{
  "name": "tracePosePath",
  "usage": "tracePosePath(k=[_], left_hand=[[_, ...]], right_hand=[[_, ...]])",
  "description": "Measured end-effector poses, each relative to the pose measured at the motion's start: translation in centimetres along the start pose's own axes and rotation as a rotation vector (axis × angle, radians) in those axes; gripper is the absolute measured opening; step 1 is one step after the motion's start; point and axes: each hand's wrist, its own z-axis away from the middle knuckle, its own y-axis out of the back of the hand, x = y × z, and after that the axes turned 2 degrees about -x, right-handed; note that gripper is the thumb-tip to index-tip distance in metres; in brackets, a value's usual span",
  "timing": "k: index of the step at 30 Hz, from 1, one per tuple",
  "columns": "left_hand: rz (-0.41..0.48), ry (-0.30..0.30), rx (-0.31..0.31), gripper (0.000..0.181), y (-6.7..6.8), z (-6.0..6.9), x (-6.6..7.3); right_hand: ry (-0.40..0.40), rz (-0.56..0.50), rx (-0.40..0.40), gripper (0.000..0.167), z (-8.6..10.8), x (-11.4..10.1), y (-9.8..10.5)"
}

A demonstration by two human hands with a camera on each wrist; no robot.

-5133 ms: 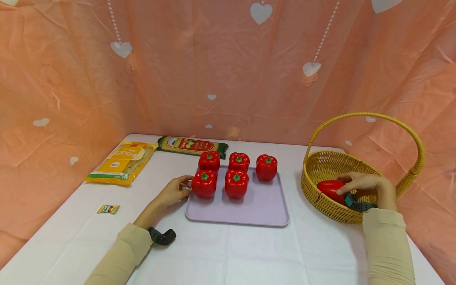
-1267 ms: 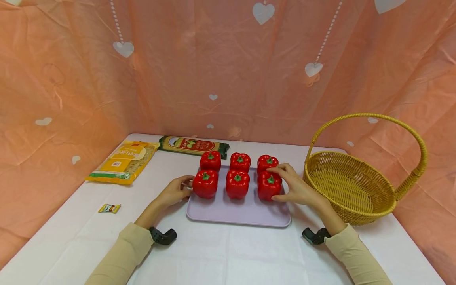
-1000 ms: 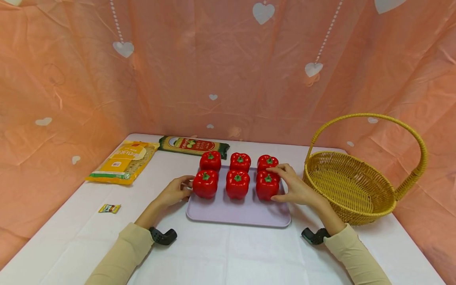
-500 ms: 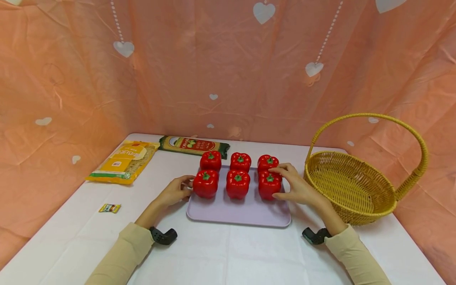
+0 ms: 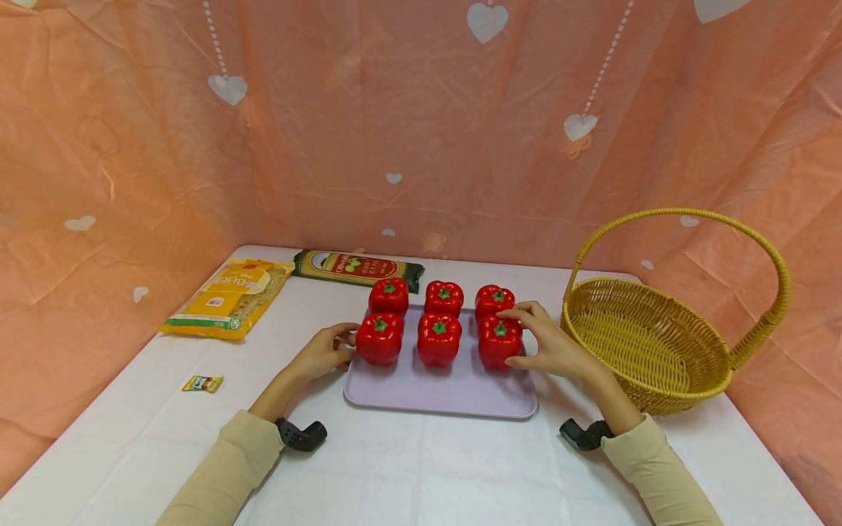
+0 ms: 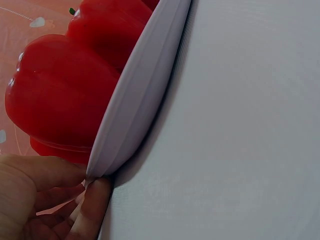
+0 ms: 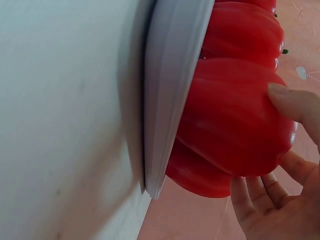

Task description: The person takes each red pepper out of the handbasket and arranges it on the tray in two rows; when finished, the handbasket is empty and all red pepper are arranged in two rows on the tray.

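On a lilac tray [image 5: 439, 395] several red bell peppers stand upright in two rows, green stems up. My right hand [image 5: 551, 346] holds the front right bell pepper [image 5: 497, 352], thumb on its near side and fingers round its right and far side. In the right wrist view this bell pepper [image 7: 235, 117] sits on the tray, close beside its rim. At the tray's left edge my left hand [image 5: 320, 355] pinches the rim, as the left wrist view shows with the tray wall [image 6: 135, 95] between thumb and fingers. The front left bell pepper [image 5: 378, 340] is right beside those fingers.
A yellow wicker basket [image 5: 658, 398] with a tall handle stands on the right, nothing inside. Behind the tray lies a green and red packet [image 5: 358, 268]. A yellow bag [image 5: 226, 299] and a small wrapped snack [image 5: 202, 383] lie on the left of the white table.
My right hand has brought a bell pepper from the basket to the tray's front right. Over the last second it has shifted that pepper slightly right. My left hand has stayed at the rim.
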Motion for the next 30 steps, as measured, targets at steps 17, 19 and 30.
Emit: tracePosePath(k=[17,19,30], left_hand=[[-0.007,0.021,0.003,0.051,-0.1,0.1,0.2],[-0.008,0.022,0.004,0.051,-0.1,0.1,0.3],[-0.004,0.025,-0.024,0.052,0.1,0.0,0.0]], right_hand=[[-0.013,-0.011,0.012,0.073,0.2,0.0,0.3],[-0.01,-0.009,0.028,0.074,0.3,0.0,0.5],[-0.064,-0.004,0.095,0.068,1.0,0.0,2.8]])
